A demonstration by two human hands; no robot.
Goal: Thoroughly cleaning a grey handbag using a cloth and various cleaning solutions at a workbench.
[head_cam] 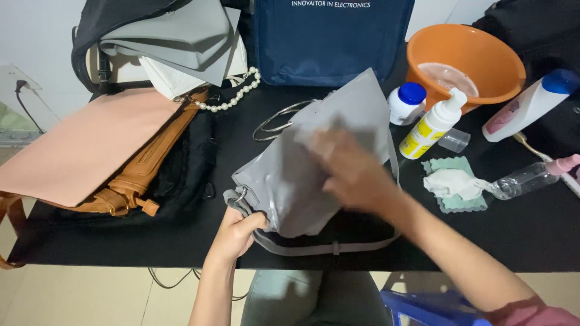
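Here, a grey handbag [314, 163] lies tilted at the centre of a black table [121, 241], near its front edge. The left hand [237, 232] pinches the bag's lower left corner by the strap ring, fingers curled tight. The right hand [347, 169], blurred, lies flat on the bag's face, fingers seemingly spread over a pale cloth [320, 140]. To the right stand a white pump bottle [432, 125] and a blue-capped jar [406, 102], with an orange basin [465, 60] at upper right. A tan bag [142, 175] and a pink pouch [84, 145] fill the left side.
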